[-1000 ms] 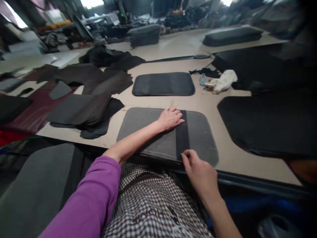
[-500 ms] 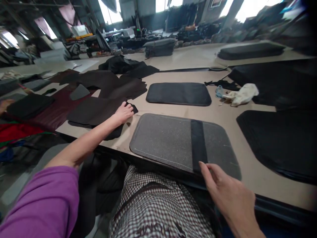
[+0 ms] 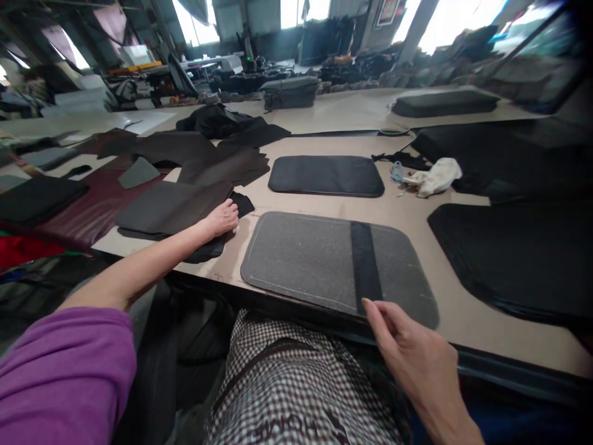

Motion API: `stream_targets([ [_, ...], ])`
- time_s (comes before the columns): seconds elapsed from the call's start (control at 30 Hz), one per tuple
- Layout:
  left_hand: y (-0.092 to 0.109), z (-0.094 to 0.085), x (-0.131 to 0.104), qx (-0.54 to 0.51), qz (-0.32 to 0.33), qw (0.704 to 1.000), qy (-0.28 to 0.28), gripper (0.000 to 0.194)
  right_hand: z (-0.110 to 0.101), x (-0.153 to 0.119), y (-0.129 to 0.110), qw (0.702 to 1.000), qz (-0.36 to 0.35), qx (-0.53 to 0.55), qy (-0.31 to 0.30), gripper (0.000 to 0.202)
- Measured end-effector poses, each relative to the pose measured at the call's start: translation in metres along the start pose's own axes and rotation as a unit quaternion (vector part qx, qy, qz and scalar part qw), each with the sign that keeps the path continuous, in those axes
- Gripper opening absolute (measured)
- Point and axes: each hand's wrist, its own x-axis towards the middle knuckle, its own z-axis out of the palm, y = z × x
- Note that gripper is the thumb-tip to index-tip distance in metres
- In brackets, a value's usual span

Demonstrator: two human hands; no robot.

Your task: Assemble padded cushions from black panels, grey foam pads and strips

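Note:
A grey, round-cornered panel (image 3: 301, 262) lies flat by the table's front edge, with pale lines marked along its border. Across its right part runs a black strip (image 3: 364, 259). My right hand (image 3: 412, 355) is closed at the strip's lower end, thumb against it and the other fingers curled underneath. On the left, my left hand (image 3: 221, 220) rests with bent fingers on the right edge of a stack of dark sheet pieces (image 3: 157, 207); its fingertips close over the edge, partly hidden. A black piece (image 3: 243, 204) pokes out beside those fingers.
Behind the grey panel lies a black rounded panel (image 3: 327, 175). At right are a larger black panel (image 3: 519, 259), a white cloth bundle (image 3: 442, 177) and blue-handled scissors (image 3: 397, 172). Dark offcuts (image 3: 199, 154) spread at back left, near maroon material (image 3: 111, 198).
My left hand has drawn slightly back toward me along the dark pieces, its fingers more curled. The right hand stays at the strip's lower end. The whole view has shifted a little.

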Motion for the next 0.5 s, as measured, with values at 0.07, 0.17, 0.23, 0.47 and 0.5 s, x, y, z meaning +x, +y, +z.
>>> stream_targets([
  [0.07, -0.004, -0.003, -0.001, 0.009, -0.011, 1.000, 0.005, 0.023, 0.000, -0.001, 0.003, 1.000, -0.003, 0.007, 0.004, 0.067],
  [0.17, -0.014, -0.013, -0.005, 0.031, -0.056, 0.998, 0.020, 0.025, 0.001, -0.001, 0.004, 1.000, -0.011, 0.019, 0.010, 0.064],
  [0.23, -0.018, -0.020, -0.006, 0.045, -0.085, 0.995, 0.030, 0.024, 0.003, 0.000, 0.003, 0.999, -0.023, 0.028, 0.012, 0.064],
  [0.47, -0.012, -0.017, 0.009, 0.010, -0.049, 0.999, 0.010, 0.016, 0.012, 0.006, -0.003, 0.995, -0.069, 0.076, -0.012, 0.052],
  [0.5, -0.011, -0.014, 0.014, 0.004, -0.047, 0.999, 0.010, 0.019, 0.012, 0.006, -0.003, 0.994, -0.070, 0.077, -0.013, 0.052],
])
